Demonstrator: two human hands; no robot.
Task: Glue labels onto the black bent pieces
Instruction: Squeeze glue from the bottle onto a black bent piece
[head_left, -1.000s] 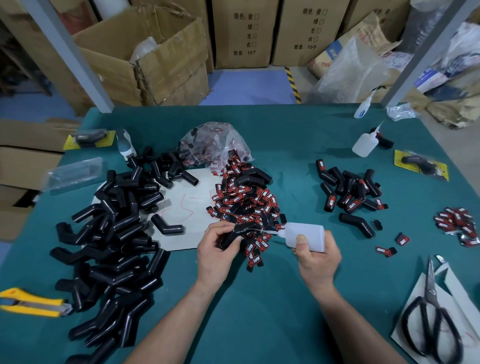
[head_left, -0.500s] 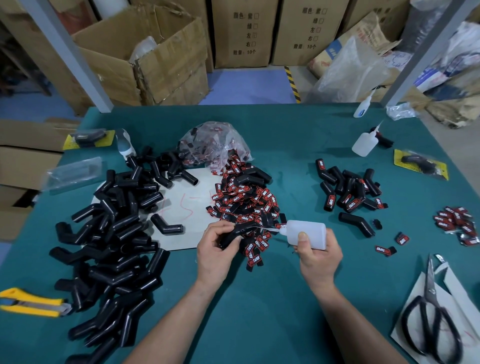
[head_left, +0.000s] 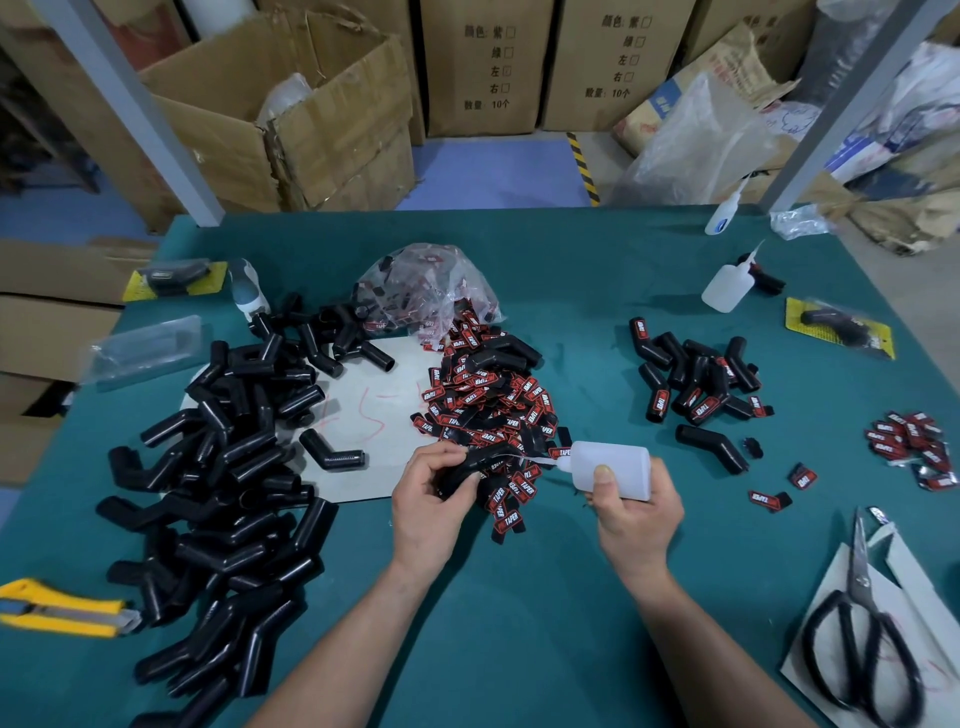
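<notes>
My left hand grips a black bent piece just in front of the pile of red-and-black labels. My right hand holds a white glue bottle on its side, nozzle pointing left and touching the held piece. A big heap of unlabelled black bent pieces lies at the left. A smaller group of labelled pieces lies at the right.
Scissors lie on white paper at the right front. A yellow utility knife sits at the left front. Two more glue bottles stand at the back right. A small label pile is at the right edge. A plastic bag lies behind the labels.
The glue bottle and my right hand have shifted very slightly; the nozzle stays at the piece in my left hand. Otherwise nothing has moved.
</notes>
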